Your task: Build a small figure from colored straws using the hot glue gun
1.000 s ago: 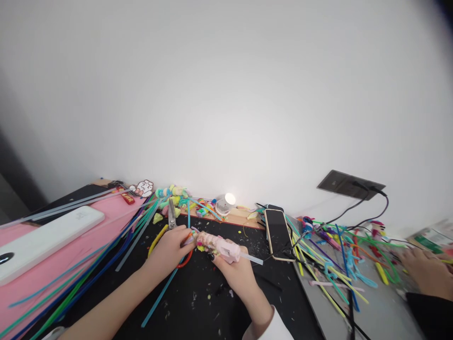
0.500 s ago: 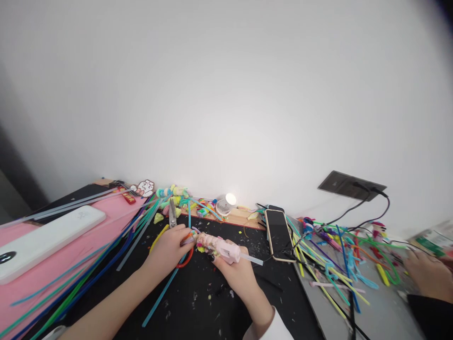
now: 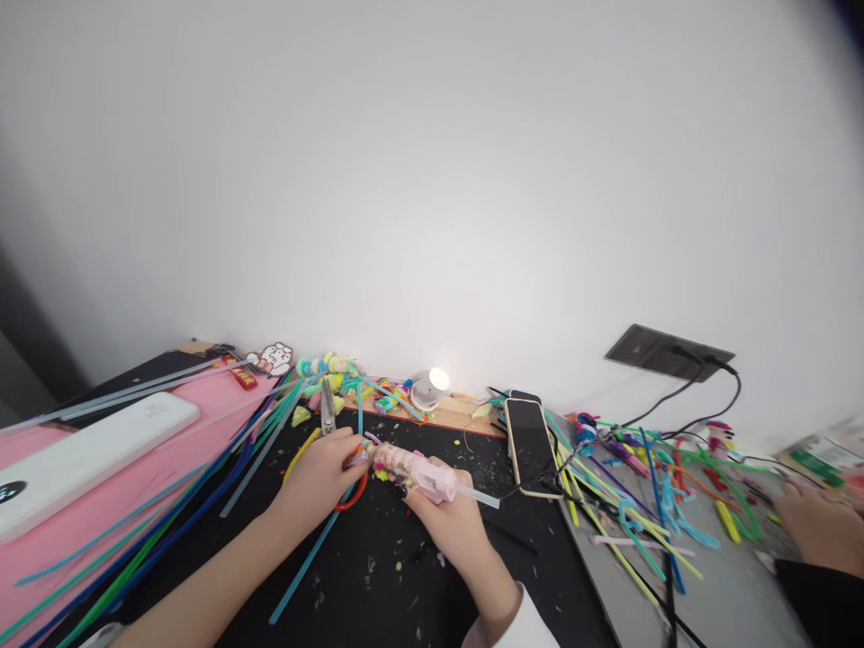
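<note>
My right hand (image 3: 449,522) is wrapped round a pink hot glue gun (image 3: 432,477), its body crusted with colourful lumps. From its rear end a clear glue stick (image 3: 481,496) juts to the right. My left hand (image 3: 322,477) is closed at the gun's front end, its fingertips around a small multicoloured piece (image 3: 365,450) that is mostly hidden. Behind the left hand lie scissors, with blades (image 3: 328,407) pointing at the wall and an orange-red handle (image 3: 355,495) showing beneath the fingers. A blue pipe cleaner (image 3: 307,567) runs under that hand.
Pipe cleaners (image 3: 155,531) and a white power bank (image 3: 101,454) lie on a pink sheet at left. A lit lamp (image 3: 432,387) and a phone (image 3: 532,445) stand behind. At right are cables, more pipe cleaners (image 3: 634,531) and another person's hand (image 3: 820,526).
Both my hands and the glue gun hold almost the same position. The view has shifted very slightly, and the other person's hand at right has moved a little.
</note>
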`<state>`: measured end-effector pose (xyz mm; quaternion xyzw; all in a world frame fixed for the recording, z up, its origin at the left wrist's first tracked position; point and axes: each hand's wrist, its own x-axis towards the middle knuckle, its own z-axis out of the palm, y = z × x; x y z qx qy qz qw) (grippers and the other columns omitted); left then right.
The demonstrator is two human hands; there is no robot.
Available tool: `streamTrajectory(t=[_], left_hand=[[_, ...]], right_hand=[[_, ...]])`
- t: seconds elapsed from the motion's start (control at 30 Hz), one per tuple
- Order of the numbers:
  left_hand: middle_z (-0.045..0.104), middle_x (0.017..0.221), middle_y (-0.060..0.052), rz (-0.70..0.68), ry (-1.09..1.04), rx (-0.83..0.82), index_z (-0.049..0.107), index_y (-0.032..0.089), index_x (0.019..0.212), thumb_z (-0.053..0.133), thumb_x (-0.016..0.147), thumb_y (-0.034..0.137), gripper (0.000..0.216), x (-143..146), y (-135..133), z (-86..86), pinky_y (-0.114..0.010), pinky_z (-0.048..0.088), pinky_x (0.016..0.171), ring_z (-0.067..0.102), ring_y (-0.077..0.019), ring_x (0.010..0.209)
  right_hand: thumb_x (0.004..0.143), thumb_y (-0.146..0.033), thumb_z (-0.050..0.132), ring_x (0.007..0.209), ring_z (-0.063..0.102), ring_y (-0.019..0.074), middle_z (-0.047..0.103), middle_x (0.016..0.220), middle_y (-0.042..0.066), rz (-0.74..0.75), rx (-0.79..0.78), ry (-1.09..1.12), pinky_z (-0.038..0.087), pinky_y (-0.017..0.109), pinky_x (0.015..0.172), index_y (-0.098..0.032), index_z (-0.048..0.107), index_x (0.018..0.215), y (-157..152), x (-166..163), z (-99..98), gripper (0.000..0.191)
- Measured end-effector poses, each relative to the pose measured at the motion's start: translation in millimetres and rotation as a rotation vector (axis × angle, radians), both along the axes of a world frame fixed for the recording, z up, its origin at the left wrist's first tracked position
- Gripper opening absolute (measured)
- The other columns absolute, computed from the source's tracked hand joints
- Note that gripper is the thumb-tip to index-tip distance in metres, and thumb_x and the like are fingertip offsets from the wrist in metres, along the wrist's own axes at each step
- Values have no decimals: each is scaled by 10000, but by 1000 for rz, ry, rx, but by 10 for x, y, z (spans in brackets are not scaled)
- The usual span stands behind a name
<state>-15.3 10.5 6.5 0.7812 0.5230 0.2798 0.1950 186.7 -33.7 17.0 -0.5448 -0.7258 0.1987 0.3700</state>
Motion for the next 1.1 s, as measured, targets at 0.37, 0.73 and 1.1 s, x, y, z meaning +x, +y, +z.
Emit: streamTrajectory(t=[0.37,0.73,1.1], left_hand=[[416,680,7,20,9,3,336,221,614,424,815,278,227,5,0,-17,-292,298,610,470,-183,640],[425,659,9,45,-9,37,365,223,608,420,867,368,302,-6,5,-27,-298,314,611,467,-188,627],[436,657,8,45,-2,49,400,214,600,440,846,318,270,-14,-11,5,-287,322,602,479,-180,621]], right_hand=[[728,-129,623,631,633,183,680,678,-3,-33,-26,26,474,282,713,-199,706,712,-38,-11,33,111],[744,-152,608,665,645,176,688,725,7,-31,-15,45,489,272,711,-194,706,733,17,11,-7,107],[738,-153,605,631,624,166,654,667,-12,-51,-11,13,463,265,706,-200,673,693,0,11,-10,94]])
